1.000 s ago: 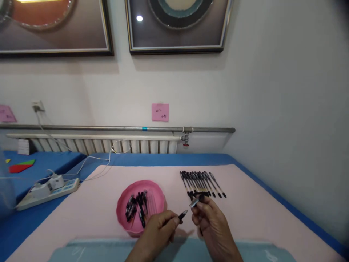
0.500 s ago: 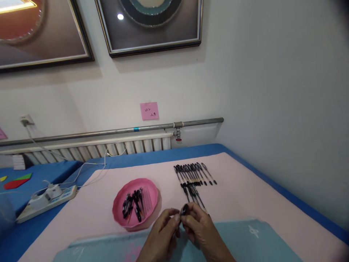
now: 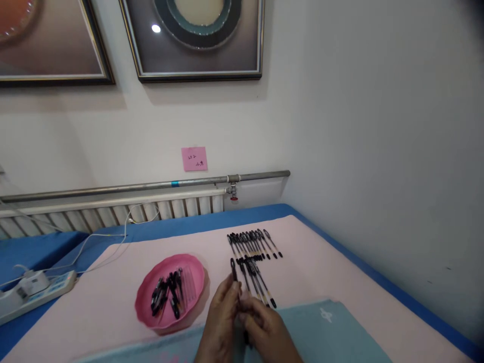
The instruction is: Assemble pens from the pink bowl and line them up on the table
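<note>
A black-capped pen [image 3: 233, 269] stands nearly upright between my two hands, its cap end sticking up past the fingers. My left hand [image 3: 221, 315] is closed around the upper part of its barrel. Lower down, my right hand [image 3: 262, 325] is closed, fingers pressed together at the pen's lower part, where a dark end shows beneath. Just beyond my hands lies a row of capped pens [image 3: 251, 244], with a shorter row of pens [image 3: 260, 285] nearer to me. To the left, a pink dish [image 3: 145, 282] holds black pen parts [image 3: 172, 292] and clear tubes [image 3: 189, 285].
Pink paper [image 3: 302, 262] covers much of the blue table [image 3: 340, 262], with a light blue cloth [image 3: 317, 333] at the front. A power strip [image 3: 56, 290] with white cables is at the left edge. A radiator [image 3: 181, 205] and pipe run along the wall behind.
The pen has turned from slanted to nearly upright, its cap end now clear of my fingers. My right hand has moved lower along it. The whole view has shifted to the right.
</note>
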A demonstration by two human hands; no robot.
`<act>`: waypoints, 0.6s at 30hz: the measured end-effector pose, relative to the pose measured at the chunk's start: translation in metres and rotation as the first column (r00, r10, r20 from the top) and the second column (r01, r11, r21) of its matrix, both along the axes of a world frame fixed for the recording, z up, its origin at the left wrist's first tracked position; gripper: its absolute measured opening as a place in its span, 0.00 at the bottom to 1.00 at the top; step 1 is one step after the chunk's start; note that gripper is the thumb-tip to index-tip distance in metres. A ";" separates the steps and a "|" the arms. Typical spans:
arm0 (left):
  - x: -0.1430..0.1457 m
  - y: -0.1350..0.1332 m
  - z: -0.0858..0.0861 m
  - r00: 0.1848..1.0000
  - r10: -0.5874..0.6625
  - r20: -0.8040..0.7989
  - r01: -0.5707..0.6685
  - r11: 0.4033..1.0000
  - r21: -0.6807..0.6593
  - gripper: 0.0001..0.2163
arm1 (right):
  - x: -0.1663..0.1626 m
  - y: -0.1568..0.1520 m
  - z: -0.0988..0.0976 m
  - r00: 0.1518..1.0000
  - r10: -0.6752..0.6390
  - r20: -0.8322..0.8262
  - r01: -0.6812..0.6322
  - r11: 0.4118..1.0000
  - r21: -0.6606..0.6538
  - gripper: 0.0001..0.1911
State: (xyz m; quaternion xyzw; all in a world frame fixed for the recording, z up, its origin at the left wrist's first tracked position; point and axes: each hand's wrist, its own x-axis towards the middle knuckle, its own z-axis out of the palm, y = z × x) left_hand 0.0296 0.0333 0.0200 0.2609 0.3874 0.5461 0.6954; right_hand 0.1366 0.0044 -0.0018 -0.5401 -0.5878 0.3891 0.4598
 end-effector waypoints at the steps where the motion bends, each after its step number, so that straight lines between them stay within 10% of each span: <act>1: -0.003 -0.001 0.001 0.998 -0.004 -0.061 0.006 1.000 0.023 0.22 | 0.011 0.002 0.001 0.999 -0.030 0.030 0.031 0.999 -0.022 0.09; 11: -0.032 -0.012 -0.014 0.939 0.073 -0.335 -0.037 0.993 0.114 0.22 | 0.079 0.044 0.003 0.754 -0.254 0.606 0.289 0.956 0.041 0.09; 18: -0.096 -0.005 0.019 0.918 0.192 -0.346 -0.139 0.976 0.170 0.23 | 0.074 0.043 -0.003 0.690 -0.225 0.688 0.241 0.968 0.074 0.08</act>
